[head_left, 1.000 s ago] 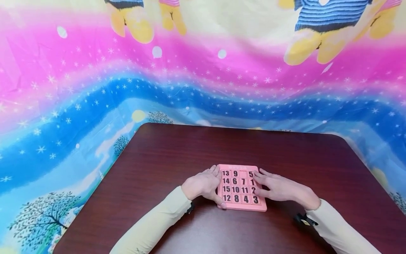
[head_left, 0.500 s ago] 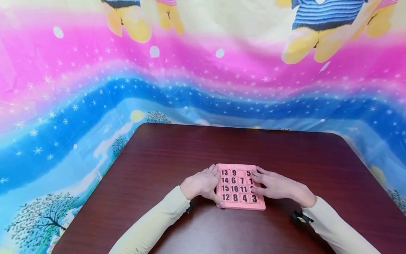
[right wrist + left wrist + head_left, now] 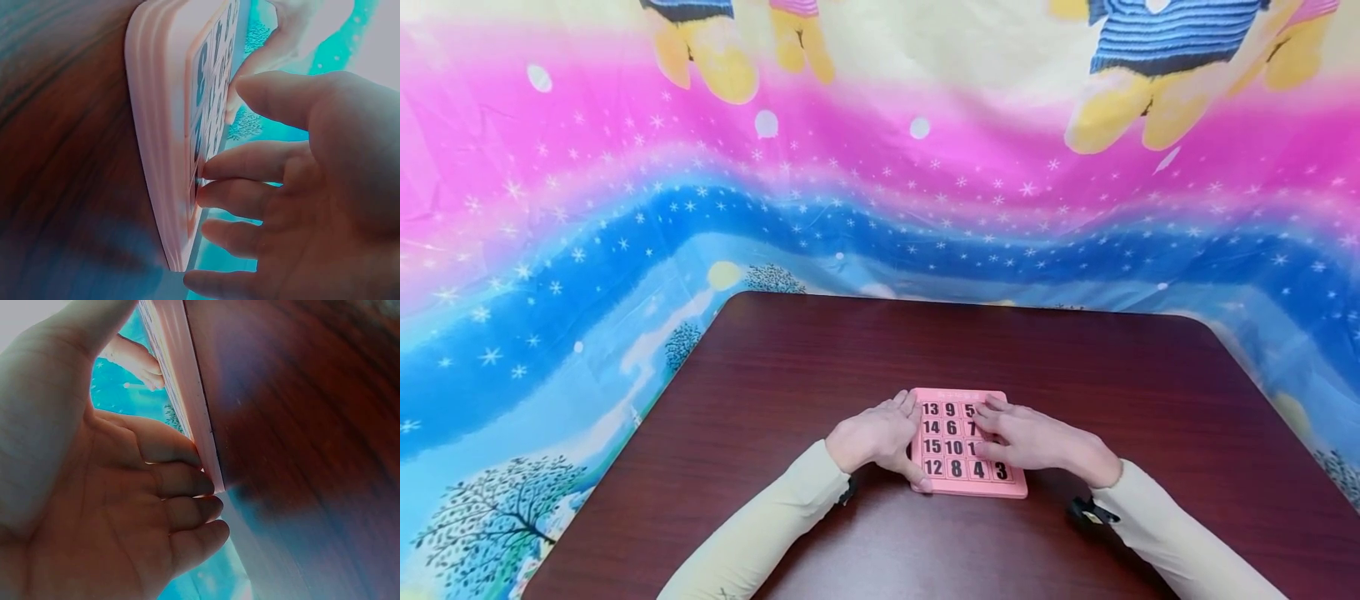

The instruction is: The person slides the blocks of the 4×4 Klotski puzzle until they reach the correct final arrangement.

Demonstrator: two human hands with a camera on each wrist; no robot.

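A pink sliding number puzzle point(image 3: 955, 450) lies flat on the table, black numbers on its square tiles. Along its left edge rests my left hand point(image 3: 882, 435), thumb at the near-left corner. In the left wrist view, that hand's nearly straight fingers point(image 3: 181, 481) touch the puzzle's side point(image 3: 200, 425). My right hand point(image 3: 1045, 437) reaches over the right part of the board, its fingertips on the tiles beside the 5 tile point(image 3: 969, 410) and hiding several numbers. Straight, slightly spread fingers point(image 3: 244, 162) press the tile face in the right wrist view.
The dark brown wooden table point(image 3: 850, 350) has rounded far corners. Behind it hangs a colourful printed cloth point(image 3: 880, 192) with snowflakes and trees. Pale sleeves point(image 3: 760, 525) cover both arms, and a dark wrist device point(image 3: 1092, 512) sits under the right wrist.
My right hand has moved left across the board, and the 5 tile has slid left into the gap beside the 9. My left hand stays at the left edge.
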